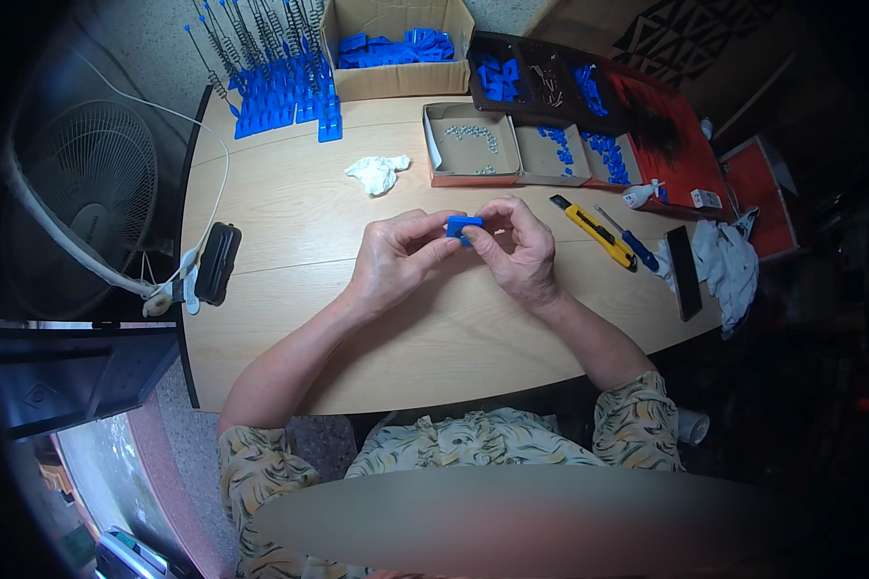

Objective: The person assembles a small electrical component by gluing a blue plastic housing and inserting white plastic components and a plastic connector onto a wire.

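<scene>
I see bare table [290, 241] along its left and near edges; boxes [473, 145] crowd the far edge, a yellow knife [594, 232] blocks the right.

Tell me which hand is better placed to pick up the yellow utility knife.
Right. The right hand sits nearer the yellow utility knife, which lies on the table just to its right; the left hand would have to cross over. Both pinch the blue plastic piece.

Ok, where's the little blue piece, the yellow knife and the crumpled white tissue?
small blue piece [463, 227], head view, on its top face between both hands' fingertips.
yellow utility knife [594, 230], head view, middle of its handle.
crumpled white tissue [376, 173], head view, its centre.
</scene>
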The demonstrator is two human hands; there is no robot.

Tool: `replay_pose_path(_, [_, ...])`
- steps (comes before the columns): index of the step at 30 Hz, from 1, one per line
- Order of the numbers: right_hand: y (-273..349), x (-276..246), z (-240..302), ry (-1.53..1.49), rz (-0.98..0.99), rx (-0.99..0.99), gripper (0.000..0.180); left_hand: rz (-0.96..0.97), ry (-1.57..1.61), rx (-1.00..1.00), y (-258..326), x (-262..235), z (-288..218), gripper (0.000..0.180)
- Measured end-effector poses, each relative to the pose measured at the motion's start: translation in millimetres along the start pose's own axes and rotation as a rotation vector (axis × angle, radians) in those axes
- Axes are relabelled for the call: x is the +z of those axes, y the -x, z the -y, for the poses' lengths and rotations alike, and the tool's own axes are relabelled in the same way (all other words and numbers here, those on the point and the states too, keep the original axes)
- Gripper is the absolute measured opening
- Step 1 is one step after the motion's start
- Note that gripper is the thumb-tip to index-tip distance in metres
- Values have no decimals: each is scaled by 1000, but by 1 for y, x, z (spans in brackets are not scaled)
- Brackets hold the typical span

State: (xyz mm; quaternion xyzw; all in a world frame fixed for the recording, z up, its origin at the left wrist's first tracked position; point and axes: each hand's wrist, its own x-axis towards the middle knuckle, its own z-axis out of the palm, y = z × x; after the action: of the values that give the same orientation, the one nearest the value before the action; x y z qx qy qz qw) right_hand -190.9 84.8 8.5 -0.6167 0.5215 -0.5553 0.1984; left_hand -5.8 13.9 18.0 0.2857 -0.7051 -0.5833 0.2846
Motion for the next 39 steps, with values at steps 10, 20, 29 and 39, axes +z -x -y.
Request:
replay_pose_path(10, [-6, -8, -4, -523, 30, 200, 13, 71, 329, -69, -1, -1, -5, 36])
replay_pose_path(20, [-8, -10, -11, -737, 200, 489, 28, 21, 472, -177, -1, -3, -11, 39])
replay_pose_path(29, [-5, -3, -3, -546, 244, 450, 37, -224, -3, 133, -1, 9, 10, 41])
replay_pose_path(39, [-5, -7, -18, -726, 162, 535, 24, -115, 110, 78, 1, 7, 7, 39])
